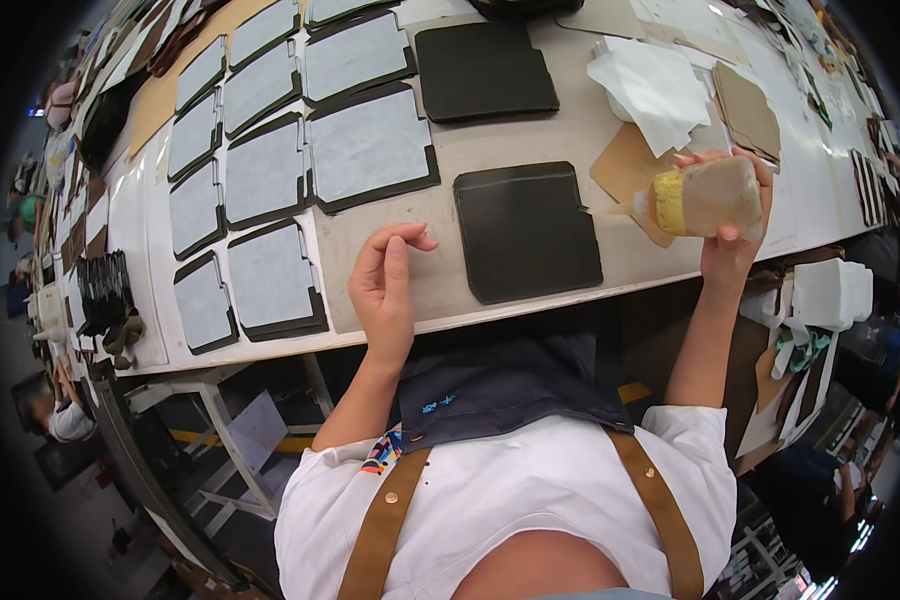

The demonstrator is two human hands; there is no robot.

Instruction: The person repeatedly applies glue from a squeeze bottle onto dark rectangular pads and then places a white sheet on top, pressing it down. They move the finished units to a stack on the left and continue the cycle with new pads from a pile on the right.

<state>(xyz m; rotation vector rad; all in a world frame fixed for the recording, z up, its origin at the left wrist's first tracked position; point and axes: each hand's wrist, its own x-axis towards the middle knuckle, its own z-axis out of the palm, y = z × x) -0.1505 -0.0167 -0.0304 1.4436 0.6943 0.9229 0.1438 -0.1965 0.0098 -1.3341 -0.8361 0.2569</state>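
Note:
A cloudy squeeze bottle (720,197) with a yellow band lies tilted sideways in my right hand (732,240), fingers wrapped round it. Its narrow tip points left, close to the right edge of a black flat panel (530,235); I cannot tell whether it touches. Left of that panel, my left hand (382,290) hovers at the table's near side, loosely curled and holding nothing. Farther back lies a second black panel (485,72). To the left, several black-edged pieces with pale grey faces (370,145) are laid out in rows, some overlapping.
A white container with crumpled white sheets (655,90) stands behind the bottle, beside brown card pieces (625,165). A stack of dark strips (105,290) sits at the table's left end. The table's front edge (450,320) runs just before me.

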